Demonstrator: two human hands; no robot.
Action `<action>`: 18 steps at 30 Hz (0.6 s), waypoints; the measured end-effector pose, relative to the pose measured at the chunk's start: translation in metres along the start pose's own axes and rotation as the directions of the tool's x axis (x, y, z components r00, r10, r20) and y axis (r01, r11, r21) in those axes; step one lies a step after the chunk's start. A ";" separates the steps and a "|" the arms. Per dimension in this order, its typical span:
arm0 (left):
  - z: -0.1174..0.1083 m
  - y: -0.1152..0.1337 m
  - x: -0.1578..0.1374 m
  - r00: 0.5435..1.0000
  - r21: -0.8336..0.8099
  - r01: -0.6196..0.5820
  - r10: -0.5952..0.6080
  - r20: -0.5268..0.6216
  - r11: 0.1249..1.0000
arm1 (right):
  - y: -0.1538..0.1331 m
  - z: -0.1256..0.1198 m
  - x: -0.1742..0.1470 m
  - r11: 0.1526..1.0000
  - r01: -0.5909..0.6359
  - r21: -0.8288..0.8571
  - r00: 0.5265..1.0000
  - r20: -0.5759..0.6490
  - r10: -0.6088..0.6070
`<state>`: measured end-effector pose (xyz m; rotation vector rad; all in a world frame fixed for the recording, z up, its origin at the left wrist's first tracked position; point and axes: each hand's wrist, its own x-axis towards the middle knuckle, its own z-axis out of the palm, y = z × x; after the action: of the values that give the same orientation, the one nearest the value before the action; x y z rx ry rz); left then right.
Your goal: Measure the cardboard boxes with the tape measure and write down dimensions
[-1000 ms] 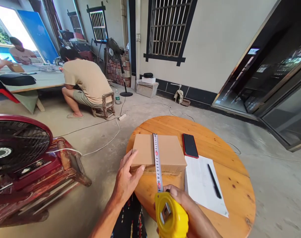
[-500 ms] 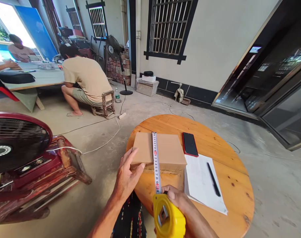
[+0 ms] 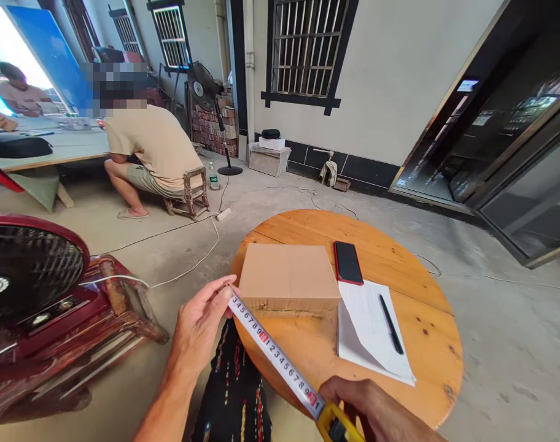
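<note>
Your right hand [image 3: 376, 408] closes around the yellow tape measure [image 3: 338, 426] at the near edge of the tabletop [image 3: 427, 325], anchoring the case so the blade [image 3: 273, 350] stays taut. Your left hand [image 3: 199, 322] pinches the blade's end just beside the near left corner of the cardboard box [image 3: 287, 276], stretching it slantwise in front of the box. Beyond your right hand lie paper [image 3: 369, 325] with a pen [image 3: 390, 314], then a phone [image 3: 347, 263].
</note>
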<state>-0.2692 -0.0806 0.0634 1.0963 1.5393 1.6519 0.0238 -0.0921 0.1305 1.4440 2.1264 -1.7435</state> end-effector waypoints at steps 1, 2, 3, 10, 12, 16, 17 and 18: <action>-0.002 0.000 -0.001 1.000 -0.003 0.017 -0.017 0.004 1.000 | -0.003 -0.001 -0.002 0.999 -0.004 -0.038 1.000 -0.021 0.004; -0.004 0.001 -0.002 1.000 -0.018 0.024 -0.024 -0.005 1.000 | -0.006 -0.003 -0.004 0.997 -0.014 -0.080 0.998 -0.059 0.009; -0.005 0.001 -0.003 1.000 -0.043 0.025 -0.026 -0.018 0.999 | -0.009 -0.004 -0.005 0.992 -0.028 -0.124 0.994 -0.108 0.015; 0.018 0.017 -0.009 0.986 0.095 -0.166 0.167 0.001 0.981 | -0.041 -0.012 0.020 0.864 0.190 -0.467 0.861 -0.343 -0.375; 0.030 0.020 -0.009 0.952 0.217 -0.305 0.303 0.043 0.927 | -0.055 -0.022 0.042 0.773 0.253 -0.582 0.793 -0.333 -0.511; 0.042 0.016 -0.012 0.901 0.404 -0.394 0.433 -0.005 0.825 | -0.077 -0.047 0.097 0.619 0.252 -0.744 0.708 -0.294 -0.642; 0.043 0.012 -0.013 0.891 0.435 -0.401 0.453 -0.019 0.806 | -0.080 -0.051 0.110 0.598 0.250 -0.761 0.708 -0.278 -0.649; 0.043 0.007 -0.015 0.879 0.463 -0.414 0.476 -0.018 0.783 | -0.082 -0.054 0.121 0.588 0.246 -0.771 0.712 -0.268 -0.649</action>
<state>-0.2241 -0.0742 0.0671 1.7413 1.9197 1.7381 -0.0717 0.0303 0.1462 1.2530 3.1832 -0.3515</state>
